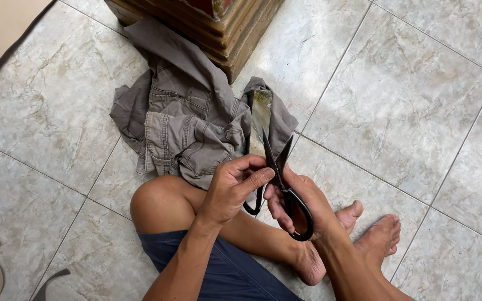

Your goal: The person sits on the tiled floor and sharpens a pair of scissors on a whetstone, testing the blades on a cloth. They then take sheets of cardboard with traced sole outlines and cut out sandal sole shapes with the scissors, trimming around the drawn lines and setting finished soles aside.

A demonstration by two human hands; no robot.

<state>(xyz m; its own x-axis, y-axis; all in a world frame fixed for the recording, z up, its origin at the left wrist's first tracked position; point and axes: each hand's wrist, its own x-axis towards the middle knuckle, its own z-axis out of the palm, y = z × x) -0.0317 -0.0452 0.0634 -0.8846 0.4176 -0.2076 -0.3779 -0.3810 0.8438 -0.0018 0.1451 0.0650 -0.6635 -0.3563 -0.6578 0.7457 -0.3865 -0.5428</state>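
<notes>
While person sits on tiled floor [397, 100], right hand [302, 203] grips black scissors [283, 184] by handle loop. Blades open, pointing up and away toward grey cloth [191, 122]. Left hand [232, 187] curled, fingers touching blades near pivot. Cloth lies just past tips.

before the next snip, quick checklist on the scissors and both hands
1. Right hand through a loop of the black metal scissors: ok.
2. Left hand steadying near the pivot: ok.
3. Blades open, tips pointing away from the body: ok.
4. Left fingers clear of the blades: not ok, they lie right beside them.
5. Grey crumpled garment between the blades: cannot tell.
6. Bare feet away from the tips: ok.
</notes>
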